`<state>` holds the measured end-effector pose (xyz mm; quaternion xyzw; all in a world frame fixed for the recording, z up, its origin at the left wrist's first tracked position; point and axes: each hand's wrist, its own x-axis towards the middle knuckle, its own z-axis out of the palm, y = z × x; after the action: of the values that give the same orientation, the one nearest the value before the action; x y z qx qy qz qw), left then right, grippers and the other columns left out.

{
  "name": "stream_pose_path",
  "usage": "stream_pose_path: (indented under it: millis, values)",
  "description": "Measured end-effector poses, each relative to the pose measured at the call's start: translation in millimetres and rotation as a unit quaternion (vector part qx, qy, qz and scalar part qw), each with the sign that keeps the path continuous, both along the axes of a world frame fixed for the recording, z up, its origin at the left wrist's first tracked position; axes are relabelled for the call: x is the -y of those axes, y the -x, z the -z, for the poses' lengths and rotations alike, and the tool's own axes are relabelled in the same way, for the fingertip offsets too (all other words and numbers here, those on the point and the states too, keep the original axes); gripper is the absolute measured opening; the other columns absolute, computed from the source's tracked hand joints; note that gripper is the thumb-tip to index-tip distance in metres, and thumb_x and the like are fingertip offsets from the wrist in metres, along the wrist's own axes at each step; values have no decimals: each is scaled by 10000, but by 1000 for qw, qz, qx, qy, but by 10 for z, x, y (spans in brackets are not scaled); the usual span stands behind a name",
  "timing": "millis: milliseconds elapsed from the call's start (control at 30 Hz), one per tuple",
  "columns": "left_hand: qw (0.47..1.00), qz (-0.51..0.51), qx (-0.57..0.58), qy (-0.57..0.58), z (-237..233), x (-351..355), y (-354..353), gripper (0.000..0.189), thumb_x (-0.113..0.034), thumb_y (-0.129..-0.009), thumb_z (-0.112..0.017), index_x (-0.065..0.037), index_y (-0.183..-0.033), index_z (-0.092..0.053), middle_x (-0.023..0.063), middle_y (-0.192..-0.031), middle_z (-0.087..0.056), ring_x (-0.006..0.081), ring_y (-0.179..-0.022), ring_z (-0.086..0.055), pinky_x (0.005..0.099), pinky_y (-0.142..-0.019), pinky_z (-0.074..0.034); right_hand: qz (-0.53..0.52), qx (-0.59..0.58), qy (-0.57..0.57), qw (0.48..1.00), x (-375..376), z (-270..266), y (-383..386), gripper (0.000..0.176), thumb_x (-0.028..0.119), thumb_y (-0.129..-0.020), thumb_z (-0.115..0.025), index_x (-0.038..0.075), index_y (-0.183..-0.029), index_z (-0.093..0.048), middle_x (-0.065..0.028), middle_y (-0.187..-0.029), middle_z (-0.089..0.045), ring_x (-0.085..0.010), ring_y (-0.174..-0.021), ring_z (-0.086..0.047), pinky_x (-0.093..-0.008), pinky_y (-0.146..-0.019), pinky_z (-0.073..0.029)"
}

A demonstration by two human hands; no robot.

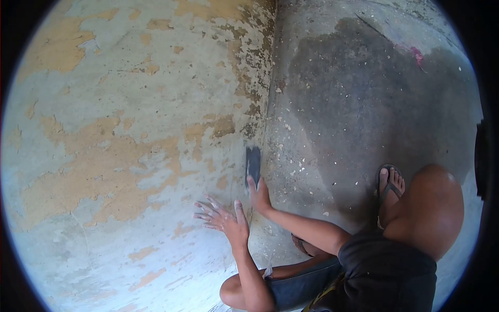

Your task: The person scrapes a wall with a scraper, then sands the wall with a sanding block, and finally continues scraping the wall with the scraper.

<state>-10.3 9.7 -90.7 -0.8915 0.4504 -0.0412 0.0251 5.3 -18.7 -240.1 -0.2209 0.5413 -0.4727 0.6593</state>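
Note:
My left hand (226, 218) is spread on the pale, peeling wall (156, 93), with white dust on its fingers. Nothing is in it. Lower down, close to the corner where wall and floor meet, my right hand (260, 195) has its thumb and fingers on a dark grey strip of sandpaper (253, 161). This strip lies flat along the wall's base, its far end ragged and a light smear on its face. My right palm covers the near end, so part of the grip is hidden.
Ochre patches (104, 166) show through the flaking paint. On the grey floor (306, 140) lie scattered paint chips and a broad dark stain (353, 88). A pink scrap (417, 56) is at the far right. My sandalled foot (387, 187) and bent knee (436, 208) are on the right.

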Motion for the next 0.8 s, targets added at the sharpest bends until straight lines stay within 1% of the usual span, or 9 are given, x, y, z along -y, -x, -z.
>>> stream_pose_path:
  millis: [100,233,267,300,367,400,467,667,800]
  values:
    - [1000,-4,12,3,8,50,63,881,-500,-920,-550,-180,-1572,-49,148,-1621,114,476,-1435,189,731,-1068,34,-16,37,-20,999,-99,-79,44,554,478,-994,-484,-43,-1176,-536,-212,-909,-649,-306,-849,-638,-413,-799,-474]
    - [1000,-25,-5,-2,-57,35,56,887,-500,-918,-552,-182,-1572,-44,157,-1618,119,474,-1435,192,738,-1062,36,1,44,-36,998,612,30,169,538,466,-997,-486,-35,-1187,-535,-200,-908,-651,-303,-827,-638,-410,-788,-480]
    - [1000,-22,1,-15,-70,-12,31,889,-492,-917,-557,-182,-1572,-43,158,-1618,120,472,-1436,191,737,-1063,38,-7,53,-41,998,624,-23,224,521,462,-998,-487,-30,-1160,-539,-179,-867,-647,-295,-765,-632,-403,-743,-487]
    - [1000,-15,6,-26,-64,-17,6,890,-485,-917,-562,-182,-1572,-41,158,-1618,120,471,-1437,190,736,-1064,39,-2,51,-37,998,516,-13,146,521,462,-998,-487,-30,-1160,-539,-179,-867,-647,-295,-765,-632,-403,-743,-487]
    - [1000,-7,8,-18,-21,-6,-29,888,-485,-918,-560,-180,-1572,-42,152,-1619,118,466,-1440,186,736,-1063,41,40,14,34,999,151,84,-92,496,456,-998,-489,-22,-1120,-542,-166,-816,-638,-287,-704,-619,-402,-691,-484]
    - [1000,-6,15,-18,2,-30,-32,885,-486,-920,-557,-178,-1571,-42,146,-1621,115,460,-1443,182,736,-1063,43,40,11,29,999,107,-7,-18,496,456,-998,-489,-22,-1120,-542,-166,-816,-638,-287,-704,-619,-402,-691,-484]
    - [1000,-9,17,-25,26,5,13,880,-488,-922,-553,-179,-1571,-46,146,-1621,115,458,-1444,181,735,-1063,46,-24,28,29,999,-26,-330,198,491,461,-997,-485,-9,-1122,-550,-167,-808,-640,-304,-708,-624,-410,-687,-484]
    - [999,-20,11,-28,-57,-43,4,870,-492,-927,-544,-185,-1572,-47,160,-1616,127,464,-1440,187,732,-1064,53,-22,19,25,999,791,27,291,493,460,-996,-487,1,-1161,-561,-185,-823,-647,-344,-755,-637,-403,-708,-492]
    - [999,-1,31,-21,2,14,-2,873,-502,-927,-541,-185,-1572,-46,153,-1618,122,469,-1438,186,730,-1066,54,-19,-35,31,999,157,-43,111,451,439,-1002,-489,2,-1088,-565,-174,-759,-623,-346,-682,-608,-418,-669,-479]
